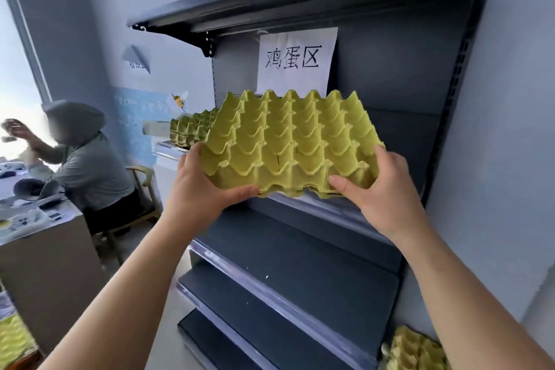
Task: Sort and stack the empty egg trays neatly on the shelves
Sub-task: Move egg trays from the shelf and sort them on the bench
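1. Pale grey-blue walls behind a dark metal shelf unit (399,93), its bare shelves stepping down toward the floor.
2. Taped to the back panel of the shelf unit, under its top shelf: a white paper sign (295,60) with three handwritten characters.
3. Held up in front of the shelf unit, just below the sign: a yellow-green egg tray (288,141), cups facing up and forward, far edge tilted high, near edge low over the front lip of a shelf.
4. Left hand (198,186) gripping the tray's near left corner, thumb lying along the front edge, fingers curled out of sight underneath.
5. Right hand (381,189) gripping the near right corner, thumb pressed on the front rim, fingers wrapped round the side edge.
6. Just left of the shelf unit, partly hidden behind the held tray: a low stack of trays (192,129) on a pale surface.
7. At the foot of the shelf unit, on its right side: a heap of trays (414,351) on the floor, only partly in view.
8. Well to the left of the shelf unit: a seated person (87,165) in a grey hood on a wooden chair (144,189), hands raised, beside a cluttered worktop (36,219).
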Demonstrator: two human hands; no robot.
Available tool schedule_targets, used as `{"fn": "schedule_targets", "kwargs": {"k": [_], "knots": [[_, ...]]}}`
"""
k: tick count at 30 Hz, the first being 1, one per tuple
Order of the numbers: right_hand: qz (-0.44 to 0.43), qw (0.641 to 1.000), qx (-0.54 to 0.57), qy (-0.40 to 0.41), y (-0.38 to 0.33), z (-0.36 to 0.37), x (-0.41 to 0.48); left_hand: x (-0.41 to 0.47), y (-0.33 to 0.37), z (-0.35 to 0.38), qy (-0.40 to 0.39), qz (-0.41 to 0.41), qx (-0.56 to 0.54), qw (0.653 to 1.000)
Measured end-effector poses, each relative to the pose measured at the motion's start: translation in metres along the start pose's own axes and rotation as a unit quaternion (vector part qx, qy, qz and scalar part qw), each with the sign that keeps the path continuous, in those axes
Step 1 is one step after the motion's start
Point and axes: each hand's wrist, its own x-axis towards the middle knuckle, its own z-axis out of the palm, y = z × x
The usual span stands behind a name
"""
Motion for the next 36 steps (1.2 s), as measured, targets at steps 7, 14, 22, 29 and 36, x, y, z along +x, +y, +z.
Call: {"fn": "schedule_targets", "kwargs": {"k": [7, 14, 22, 29, 36], "knots": [[-0.01, 1.0, -0.01, -0.022, -0.048, 0.095, 0.063, 0.081, -0.071, -0.043, 0.005, -0.016, 0.0, 1.0], [-0.028, 0.999, -0.029, -0.019, -0.077, 0.182, 0.139, 0.18, -0.139, -0.063, 0.026, -0.017, -0.011, 0.999], [-0.032, 0.998, -0.052, -0.003, -0.1, 0.271, 0.214, 0.284, -0.201, -0.072, 0.024, -0.013, -0.04, 0.999], [0.003, 0.996, -0.091, 0.014, -0.119, 0.339, 0.25, 0.368, -0.263, -0.075, -0.015, -0.011, -0.075, 0.997], [0.065, 0.986, -0.151, 0.029, -0.136, 0.394, 0.265, 0.437, -0.309, -0.075, -0.095, 0.019, -0.122, 0.988]]}}
